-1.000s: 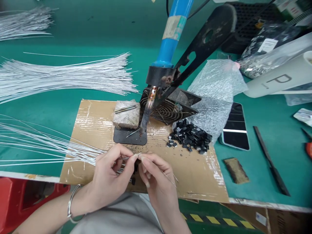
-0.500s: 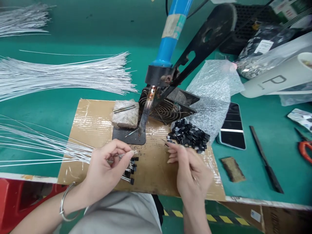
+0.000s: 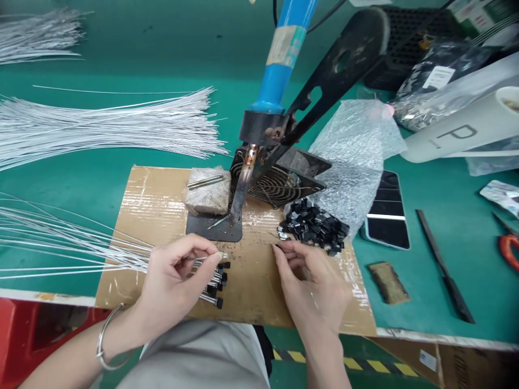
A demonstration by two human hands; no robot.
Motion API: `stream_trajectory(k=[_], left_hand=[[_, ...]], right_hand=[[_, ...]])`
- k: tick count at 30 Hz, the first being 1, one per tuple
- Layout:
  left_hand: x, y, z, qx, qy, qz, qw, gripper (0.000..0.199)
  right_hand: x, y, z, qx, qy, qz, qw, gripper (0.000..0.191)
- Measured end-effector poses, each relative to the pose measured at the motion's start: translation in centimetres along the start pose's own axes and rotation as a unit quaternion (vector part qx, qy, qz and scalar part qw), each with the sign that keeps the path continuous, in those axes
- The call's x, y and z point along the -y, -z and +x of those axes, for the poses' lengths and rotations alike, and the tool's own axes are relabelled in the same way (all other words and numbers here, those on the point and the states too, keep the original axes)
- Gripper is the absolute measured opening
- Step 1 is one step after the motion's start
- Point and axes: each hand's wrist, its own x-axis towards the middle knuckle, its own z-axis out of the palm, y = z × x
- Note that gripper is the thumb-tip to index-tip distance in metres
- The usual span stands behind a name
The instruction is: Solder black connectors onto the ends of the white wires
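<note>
My left hand [image 3: 178, 275] pinches the end of a thin white wire between thumb and forefinger, with a pale tip poking out. Under that hand lie several white wires [image 3: 130, 256] with small black plastic ends [image 3: 221, 278], spread over the cardboard sheet [image 3: 138, 200]. My right hand [image 3: 310, 278] has thumb and forefinger closed on a small black piece, mostly covered by the fingertips. Right beside it rests a heap of small black plastic pieces [image 3: 316, 224]. A soldering iron [image 3: 273, 81] hangs in a black stand, its tip pointing down between the hands.
A wrapped block [image 3: 208, 200] with metal rods sits by a black fan [image 3: 275, 183]. White wire bundles [image 3: 109, 124] lie left. Bubble wrap [image 3: 348, 156], a phone [image 3: 387, 210], a dark flat tool [image 3: 444, 265], a brown pad [image 3: 388, 282] and scissors [image 3: 508, 248] are at right.
My right hand's thumb and forefinger have drawn together and turned, with a small black piece now between the fingertips. My left hand has barely moved.
</note>
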Motion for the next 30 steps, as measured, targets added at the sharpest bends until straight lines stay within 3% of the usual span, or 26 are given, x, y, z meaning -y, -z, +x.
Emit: stream_trajectory(k=[10,19,24,30], left_hand=[[0.2,0.8,-0.4,0.019,0.034,0.019,0.999,0.017],[-0.8,0.6,0.5,0.052,0.045,0.001,0.998,0.018],[-1.0,0.7,0.8,0.065,0.038,-0.016,0.997,0.017],[-1.0,0.6,1.0,0.071,0.037,-0.036,0.996,0.014]], right_hand=[[2.5,0.7,0.2,-0.004,-0.148,0.222,0.964,0.003],[5.7,0.1,1.0,0.049,-0.260,0.376,0.888,0.005],[7.0,-1.1,1.1,0.077,-0.287,0.437,0.849,0.008],[7.9,-1.6,1.3,0.110,-0.302,0.447,0.835,0.011]])
